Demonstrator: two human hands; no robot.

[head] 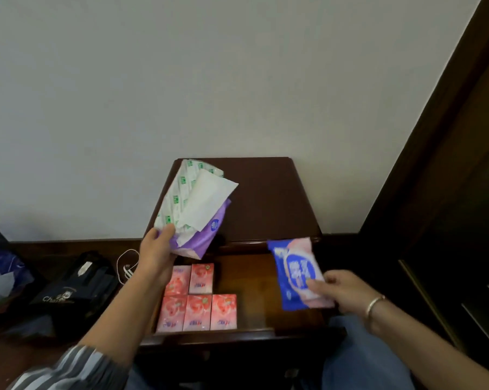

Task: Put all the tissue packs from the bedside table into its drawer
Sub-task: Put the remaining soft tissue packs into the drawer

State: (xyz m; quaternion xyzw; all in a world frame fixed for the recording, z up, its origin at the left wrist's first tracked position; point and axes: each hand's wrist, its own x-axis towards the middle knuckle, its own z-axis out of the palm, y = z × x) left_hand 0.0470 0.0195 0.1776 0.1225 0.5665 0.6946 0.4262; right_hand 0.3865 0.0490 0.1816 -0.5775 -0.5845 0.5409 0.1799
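A: First entry, the storage?
B: The drawer of the bedside table stood pulled out. Five pink tissue packs lay flat in its left part, two behind and three in front, edges touching.
A: Next?
B: The left hand was raised over the table's front left corner. Its thumb and fingers were clamped on two packs together, a green-and-white pack on top and a purple pack beneath. A white sheet stuck out between them. The picture was too soft to show which pack it came from.
A: And the other?
B: The right hand, with a metal bangle at the wrist, pinched a blue-and-pink pack by its near end, over the drawer's right side.
A: Sundries?
B: A black bag and a white cord lay on the floor, left of the table.
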